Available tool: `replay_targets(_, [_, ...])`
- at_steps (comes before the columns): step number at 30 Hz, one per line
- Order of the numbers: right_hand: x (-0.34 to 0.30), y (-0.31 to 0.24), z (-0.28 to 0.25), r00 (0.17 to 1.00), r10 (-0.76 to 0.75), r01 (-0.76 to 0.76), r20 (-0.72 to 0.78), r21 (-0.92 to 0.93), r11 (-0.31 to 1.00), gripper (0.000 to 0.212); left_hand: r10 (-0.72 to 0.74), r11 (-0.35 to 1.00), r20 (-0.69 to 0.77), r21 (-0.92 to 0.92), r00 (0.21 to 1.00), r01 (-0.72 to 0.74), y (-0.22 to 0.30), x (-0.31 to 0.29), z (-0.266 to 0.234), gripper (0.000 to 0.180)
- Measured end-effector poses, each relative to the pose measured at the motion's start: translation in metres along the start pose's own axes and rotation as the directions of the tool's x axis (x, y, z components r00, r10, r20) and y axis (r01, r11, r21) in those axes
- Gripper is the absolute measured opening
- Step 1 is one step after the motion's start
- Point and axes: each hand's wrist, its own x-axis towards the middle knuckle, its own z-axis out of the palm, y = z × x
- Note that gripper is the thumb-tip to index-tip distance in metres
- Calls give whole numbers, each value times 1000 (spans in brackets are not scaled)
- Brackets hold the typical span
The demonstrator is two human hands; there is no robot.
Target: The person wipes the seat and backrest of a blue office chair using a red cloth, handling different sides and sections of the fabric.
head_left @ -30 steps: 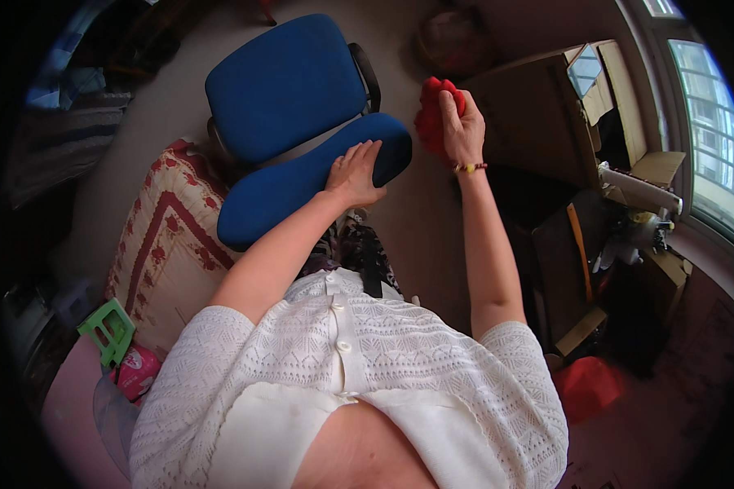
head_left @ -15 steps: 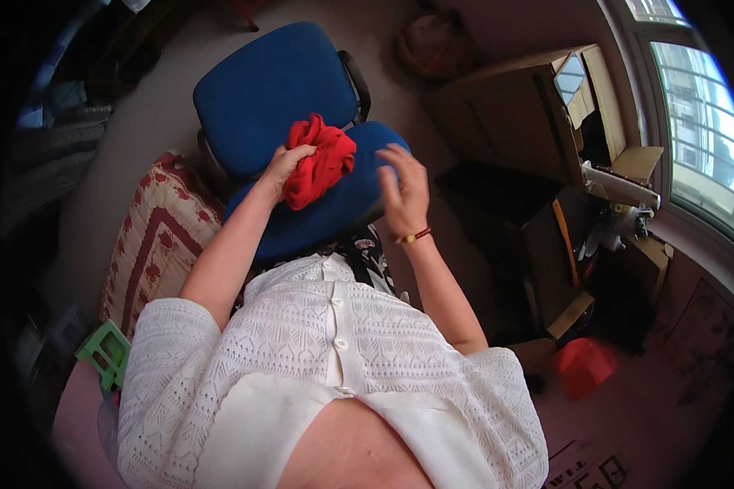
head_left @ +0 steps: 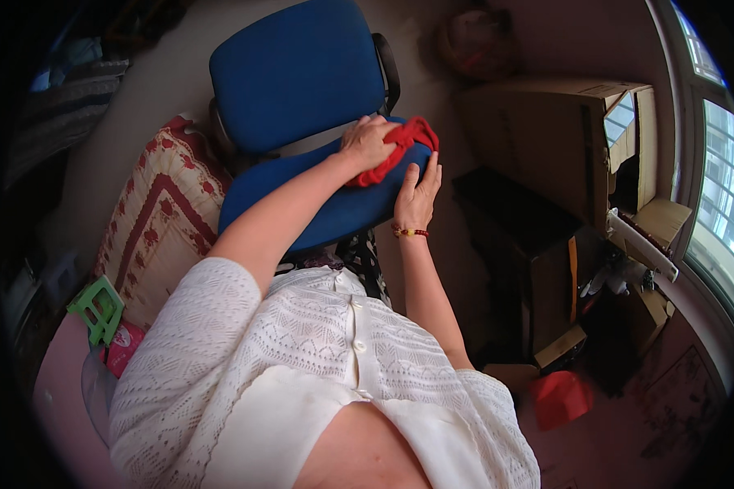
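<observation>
A blue office chair (head_left: 302, 73) stands in front of me, its backrest on the far side. On the right part of its seat (head_left: 261, 200) lies a crumpled red cloth (head_left: 416, 134). My left hand (head_left: 367, 143) reaches across the seat and is closed on the cloth's left side, keeping it against the upholstery; the fingertips are partly hidden. By the seat's right edge is my right hand (head_left: 418, 196), with fingers extended and thumb apart, resting along that edge just below the cloth. A beaded bracelet circles the right wrist.
Right of the chair stand a large cardboard box (head_left: 538, 122) and a dark box (head_left: 530, 236). A red container (head_left: 561, 399) sits lower right. To the left are a flower-patterned padded cover (head_left: 159, 220) and a green plastic item (head_left: 98, 310). A window (head_left: 714, 204) is at far right.
My left hand has carried the red cloth rightward and down onto the seat's right side. My right hand has come to the seat's right edge. The view has shifted slightly.
</observation>
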Motion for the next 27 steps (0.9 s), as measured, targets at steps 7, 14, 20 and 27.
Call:
replay_targets(7, [8, 15, 2, 965, -253, 242, -71, -135, 961, 52, -535, 845, 141, 104, 833, 525, -112, -42, -30, 35])
replay_targets(14, [11, 20, 6, 939, -321, 316, -120, -57, 947, 45, -131, 972, -2, -198, 991, 128, -15, -3, -13, 27])
replay_targets(20, [8, 20, 7, 937, -334, 326, -105, -83, 942, 42, -39, 995, 126, 91, 991, 28, 32, 60, 44, 36])
replay_targets(27, [8, 19, 3, 947, -304, 291, -100, -127, 948, 42, -367, 918, 225, 246, 902, 312, -118, -48, -22, 24])
